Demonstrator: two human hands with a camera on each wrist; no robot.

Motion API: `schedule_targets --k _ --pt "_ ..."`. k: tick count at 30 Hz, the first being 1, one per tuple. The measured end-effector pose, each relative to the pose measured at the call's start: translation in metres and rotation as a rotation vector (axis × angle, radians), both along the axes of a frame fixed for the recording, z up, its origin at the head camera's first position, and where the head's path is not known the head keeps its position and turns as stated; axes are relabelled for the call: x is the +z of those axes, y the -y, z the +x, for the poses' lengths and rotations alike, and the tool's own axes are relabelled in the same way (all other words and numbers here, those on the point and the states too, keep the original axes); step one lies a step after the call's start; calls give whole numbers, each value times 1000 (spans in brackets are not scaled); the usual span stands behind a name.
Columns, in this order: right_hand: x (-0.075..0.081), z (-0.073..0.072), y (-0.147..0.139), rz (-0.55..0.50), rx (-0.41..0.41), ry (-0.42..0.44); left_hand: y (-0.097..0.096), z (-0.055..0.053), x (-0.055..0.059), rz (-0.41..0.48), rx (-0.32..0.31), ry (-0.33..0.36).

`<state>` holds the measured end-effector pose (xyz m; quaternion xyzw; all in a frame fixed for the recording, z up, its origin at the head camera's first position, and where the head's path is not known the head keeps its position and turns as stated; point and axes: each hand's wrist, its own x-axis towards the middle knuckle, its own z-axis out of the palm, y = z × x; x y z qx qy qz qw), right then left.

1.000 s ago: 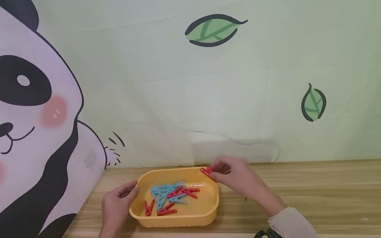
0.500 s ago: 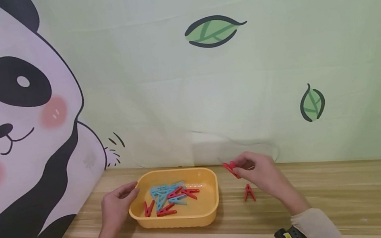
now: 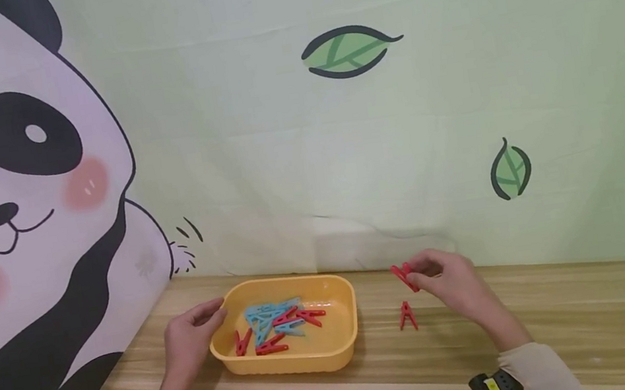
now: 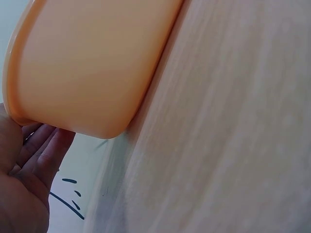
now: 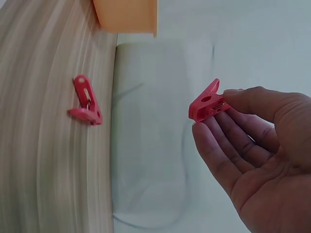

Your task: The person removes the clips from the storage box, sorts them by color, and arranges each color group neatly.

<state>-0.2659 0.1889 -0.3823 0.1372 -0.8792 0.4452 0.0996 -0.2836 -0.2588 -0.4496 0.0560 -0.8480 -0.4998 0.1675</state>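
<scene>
A red clothespin (image 3: 403, 277) is pinched between thumb and fingers of my right hand (image 3: 450, 279), raised over the table right of the yellow basin (image 3: 288, 363). In the right wrist view, the held clothespin (image 5: 206, 103) points away from the palm. A second red clothespin (image 3: 407, 316) lies on the table just below this hand. My left hand (image 3: 188, 336) grips the basin's left end at the rim. The left wrist view has its fingers (image 4: 53, 150) under the rim against the outer wall. Inside the basin lie blue clothespins (image 3: 261, 325) and red clothespins (image 3: 271, 344).
The wooden table (image 3: 534, 324) runs back to a pale green wall cloth (image 3: 401, 142) printed with leaves and a panda (image 3: 32, 161). A thin line (image 3: 364, 218) runs along the cloth behind the basin. Each wrist carries a small black camera (image 3: 495, 386).
My right hand has moved right, from the basin's right rim to over the table, carrying the red clothespin. The clothespin on the table has come into view. My left hand stays put.
</scene>
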Motion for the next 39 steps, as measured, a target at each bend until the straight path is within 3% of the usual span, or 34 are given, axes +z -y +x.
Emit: schedule_targets --k 17,24,32,39 --pt "-17 -4 -18 43 -49 82 5 -3 -2 -3 -23 1" --pt "-28 -8 -26 54 -38 90 3 -3 -1 -10 -23 0" --pt "-36 -10 -32 95 -46 168 4 -4 -3 -9 -23 13" --pt "-42 -11 -39 112 6 199 4 -4 -3 -12 -24 16"
